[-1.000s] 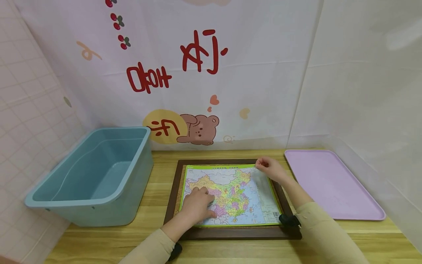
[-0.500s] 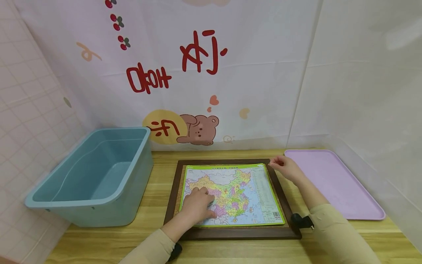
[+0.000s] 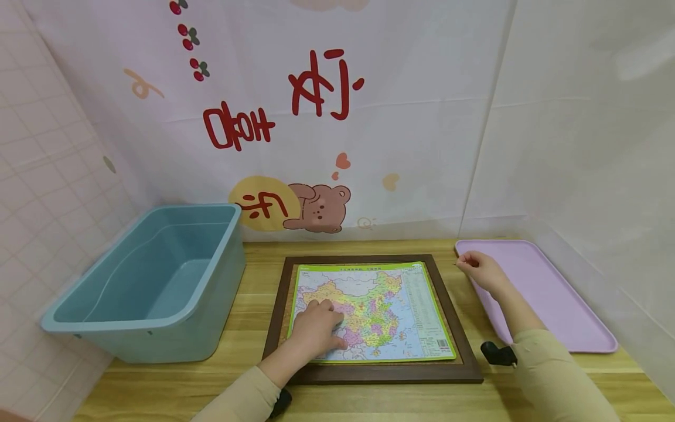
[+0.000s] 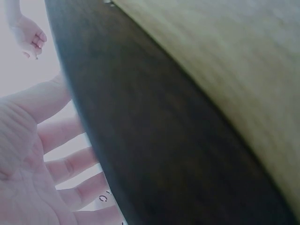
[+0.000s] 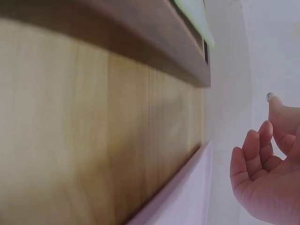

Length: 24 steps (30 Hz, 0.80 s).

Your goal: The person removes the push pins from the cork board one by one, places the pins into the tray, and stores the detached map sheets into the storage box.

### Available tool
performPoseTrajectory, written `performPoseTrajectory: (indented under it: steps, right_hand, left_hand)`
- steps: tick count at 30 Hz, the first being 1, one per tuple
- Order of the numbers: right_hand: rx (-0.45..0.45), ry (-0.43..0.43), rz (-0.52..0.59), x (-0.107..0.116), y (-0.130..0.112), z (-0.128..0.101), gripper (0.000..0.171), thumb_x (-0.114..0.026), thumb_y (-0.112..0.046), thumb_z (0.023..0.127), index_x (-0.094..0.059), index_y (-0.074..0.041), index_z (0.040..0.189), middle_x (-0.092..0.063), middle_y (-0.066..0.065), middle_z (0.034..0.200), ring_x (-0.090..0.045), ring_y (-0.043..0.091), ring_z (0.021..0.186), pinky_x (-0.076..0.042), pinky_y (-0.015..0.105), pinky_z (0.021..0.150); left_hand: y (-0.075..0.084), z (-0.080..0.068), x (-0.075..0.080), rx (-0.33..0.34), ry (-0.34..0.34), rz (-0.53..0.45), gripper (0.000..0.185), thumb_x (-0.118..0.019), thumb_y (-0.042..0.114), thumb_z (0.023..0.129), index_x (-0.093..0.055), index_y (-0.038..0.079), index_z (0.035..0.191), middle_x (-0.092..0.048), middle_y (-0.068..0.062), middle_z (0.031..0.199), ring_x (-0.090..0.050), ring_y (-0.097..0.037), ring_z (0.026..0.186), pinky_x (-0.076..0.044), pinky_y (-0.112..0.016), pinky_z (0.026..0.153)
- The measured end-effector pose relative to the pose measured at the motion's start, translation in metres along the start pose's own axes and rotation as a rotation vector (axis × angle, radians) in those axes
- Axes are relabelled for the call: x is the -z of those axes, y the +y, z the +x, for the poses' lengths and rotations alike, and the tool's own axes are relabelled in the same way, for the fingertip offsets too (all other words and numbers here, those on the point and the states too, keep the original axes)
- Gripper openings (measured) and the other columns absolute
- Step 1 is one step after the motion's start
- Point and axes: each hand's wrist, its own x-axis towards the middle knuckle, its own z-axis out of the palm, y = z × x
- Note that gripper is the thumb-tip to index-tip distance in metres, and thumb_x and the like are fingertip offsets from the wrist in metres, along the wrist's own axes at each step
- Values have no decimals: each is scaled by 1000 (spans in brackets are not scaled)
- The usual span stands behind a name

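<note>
A colourful map of China [image 3: 369, 328] with a green border lies on a cork board in a dark brown wooden frame [image 3: 390, 373]. My left hand [image 3: 316, 328] rests on the map's left part, fingers spread and thumb apart. My right hand [image 3: 482, 271] is off the frame's right side, over the left edge of the lilac tray [image 3: 538, 293]. Its fingertips pinch a small silvery thumbtack [image 5: 269, 97], seen at the tip in the right wrist view. The other fingers of that hand are curled. In the left wrist view the left palm [image 4: 28, 159] shows beside the frame's dark edge.
A deep blue-green tub [image 3: 142, 322] stands on the wooden table [image 3: 253, 264] to the left. A white printed cloth [image 3: 411, 117] hangs behind as a backdrop. The frame lies between tub and tray.
My right hand has moved right, from the map's upper right corner to beside the tray. The map's right edge, bent up earlier, now lies flatter. The left hand has stayed in place.
</note>
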Motion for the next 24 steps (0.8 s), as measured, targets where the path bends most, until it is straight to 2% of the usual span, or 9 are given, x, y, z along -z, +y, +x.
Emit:
performPoseTrajectory:
  steps: [9, 24]
  right_hand:
    - [-59, 35, -10, 20, 21, -6, 30, -55, -17, 103, -58, 12, 109, -61, 19, 103, -50, 19, 89, -42, 33, 73]
    - [-159, 39, -47, 46, 48, -10, 37, -53, -20, 103, -55, 16, 109, -59, 25, 105, -50, 25, 90, -40, 34, 73]
  left_hand:
    - [0, 0, 0, 3, -8, -1, 49, -83, 51, 72, -76, 19, 108, -62, -6, 107, -52, -23, 86, -49, -38, 56]
    - [-1, 0, -1, -6, 8, 1, 46, -83, 51, 72, -76, 18, 104, -63, -6, 105, -52, -23, 84, -48, -37, 54]
